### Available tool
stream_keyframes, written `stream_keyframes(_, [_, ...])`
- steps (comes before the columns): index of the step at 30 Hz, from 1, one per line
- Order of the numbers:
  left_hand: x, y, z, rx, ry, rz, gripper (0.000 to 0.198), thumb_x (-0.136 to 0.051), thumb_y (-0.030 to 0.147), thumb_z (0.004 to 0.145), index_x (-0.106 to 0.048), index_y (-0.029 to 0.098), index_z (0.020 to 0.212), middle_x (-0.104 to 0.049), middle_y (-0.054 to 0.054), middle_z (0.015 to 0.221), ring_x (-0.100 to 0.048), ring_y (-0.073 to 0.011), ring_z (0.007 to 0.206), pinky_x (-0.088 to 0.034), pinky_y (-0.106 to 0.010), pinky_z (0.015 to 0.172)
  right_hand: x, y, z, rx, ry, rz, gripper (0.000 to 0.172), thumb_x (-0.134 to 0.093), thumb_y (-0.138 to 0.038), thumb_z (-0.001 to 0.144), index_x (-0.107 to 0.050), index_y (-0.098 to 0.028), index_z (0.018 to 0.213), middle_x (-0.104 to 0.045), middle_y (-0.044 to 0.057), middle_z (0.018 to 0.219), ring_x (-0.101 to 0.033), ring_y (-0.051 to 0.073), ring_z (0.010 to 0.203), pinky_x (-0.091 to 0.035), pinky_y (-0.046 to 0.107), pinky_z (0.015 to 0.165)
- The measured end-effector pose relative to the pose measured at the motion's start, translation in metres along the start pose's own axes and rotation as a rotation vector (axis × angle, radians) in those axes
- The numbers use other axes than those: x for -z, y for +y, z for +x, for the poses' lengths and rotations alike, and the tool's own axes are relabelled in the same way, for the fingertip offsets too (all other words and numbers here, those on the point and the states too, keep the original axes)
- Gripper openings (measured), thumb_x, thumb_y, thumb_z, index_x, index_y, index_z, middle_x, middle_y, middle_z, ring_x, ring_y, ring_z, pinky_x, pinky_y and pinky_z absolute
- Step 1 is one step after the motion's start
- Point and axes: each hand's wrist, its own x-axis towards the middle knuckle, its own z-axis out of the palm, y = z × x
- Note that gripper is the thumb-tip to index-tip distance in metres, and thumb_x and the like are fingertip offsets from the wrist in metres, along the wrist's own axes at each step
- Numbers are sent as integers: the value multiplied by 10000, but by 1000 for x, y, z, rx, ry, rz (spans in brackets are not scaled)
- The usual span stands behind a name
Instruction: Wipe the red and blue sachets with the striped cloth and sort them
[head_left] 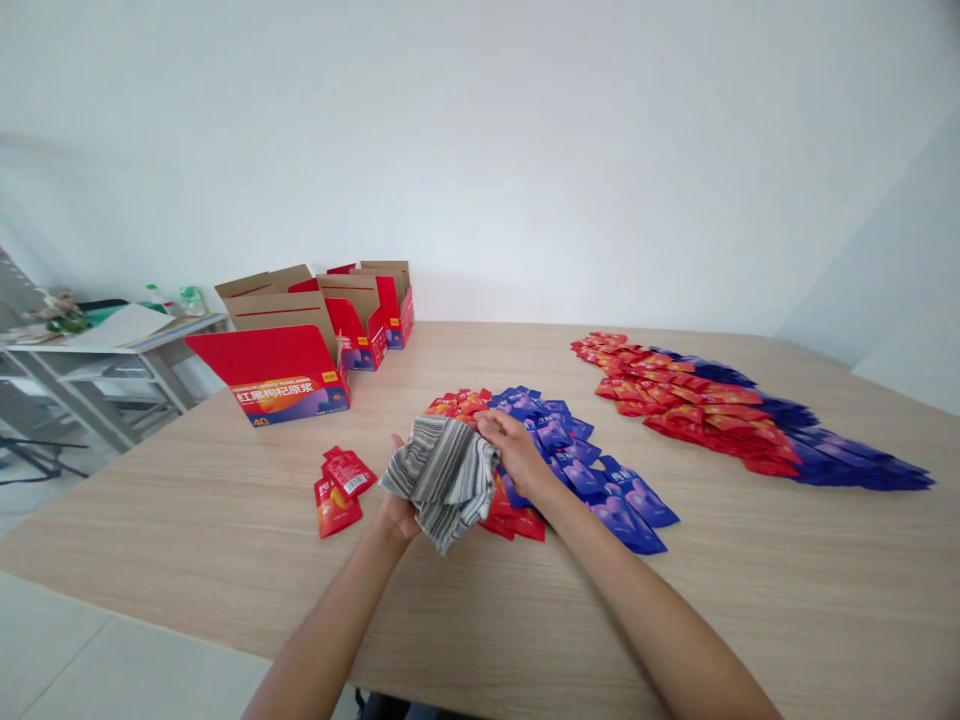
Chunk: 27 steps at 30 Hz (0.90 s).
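Note:
A folded grey-striped cloth [442, 470] is held between my two hands above the table. My left hand [401, 512] supports it from below on the left; most of those fingers are hidden under the fabric. At the upper right edge of the cloth, my right hand [514, 445] grips it with bent fingers. Behind and below the cloth lie overlapping red pouches [525, 525], partly covered by it from my view. Blue-purple pouches [581, 465] spread out just right of them, beneath my right forearm. Several red pouches [337, 495] lie apart, left of my left hand.
Open red cartons [274, 370] with raised brown flaps stand at the back left of the wooden table [247, 490]. Long rows of red pouches [682, 400] and blue pouches [847, 455] cover part of the right side. A white desk [142, 345] with papers stands beyond the left edge.

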Motion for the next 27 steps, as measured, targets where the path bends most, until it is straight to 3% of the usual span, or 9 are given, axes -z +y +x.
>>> stream_keyframes(4, [2,2,-4,22,10,-9,579,-498,660,923,-737,141,1010,-788,-135,960,-719,-323,1072,-517,-475,1026,32,13,6,-18,142,-435,289,-613,-330,916,-647,-139,1131,-642,219,1267,-568,342,1255,-435,498,1035])
stream_keyframes(7, [0,0,-1,-62,105,-12,515,-457,554,979,-744,129,930,-784,-120,871,-741,-303,989,-538,-468,990,42,32,4,-77,179,-691,258,-688,-302,866,-661,-108,1035,-655,278,1190,-577,419,1228,-443,564,989])
stream_keyframes(10, [0,-4,3,-118,232,-3,393,-493,397,984,-738,116,863,-769,-115,799,-753,-284,886,-555,-452,953,42,48,5,-89,139,-839,164,-679,-268,869,-678,-121,942,-707,251,1075,-653,396,1113,-503,505,898])
stream_keyframes(13, [3,-8,7,-86,270,-20,302,-543,303,949,-730,108,814,-765,-118,792,-749,-259,771,-576,-431,899,51,50,14,-45,94,-889,137,-576,-190,912,-695,-126,888,-740,206,972,-707,335,984,-521,430,847])
stream_keyframes(15, [4,-13,8,-72,259,-43,278,-551,293,941,-735,114,833,-770,-111,809,-742,-243,731,-587,-420,866,63,41,22,9,70,-889,214,-506,-186,941,-706,-137,883,-752,167,925,-718,306,928,-521,408,843])
stream_keyframes(18, [2,-21,8,-43,254,-37,325,-531,333,956,-737,109,841,-772,-115,816,-742,-248,745,-589,-431,864,74,18,28,128,49,-860,315,-416,-238,992,-718,-150,995,-754,140,1036,-700,288,1016,-510,395,903])
stream_keyframes(21, [1,-26,8,-30,201,-37,355,-528,378,957,-748,107,893,-777,-133,886,-745,-292,903,-572,-461,916,53,-6,13,264,-4,-820,340,-397,-284,1021,-707,-181,1115,-724,111,1190,-661,253,1133,-497,377,978])
stream_keyframes(25, [8,-23,11,-132,178,-71,379,-501,416,962,-728,178,1149,-774,-101,1065,-684,-263,1141,-513,-402,1032,-12,-19,-30,568,-227,-856,398,-410,-285,1036,-610,-131,1344,-545,191,1473,-539,275,1343,-415,457,1125])
stream_keyframes(27, [18,-17,14,-212,197,-68,442,-496,484,950,-686,230,1259,-752,-86,1164,-629,-242,1245,-471,-364,1082,-39,-18,-50,615,-298,-933,621,-501,-480,1005,-479,-68,1469,-449,249,1538,-427,338,1439,-345,527,1177])
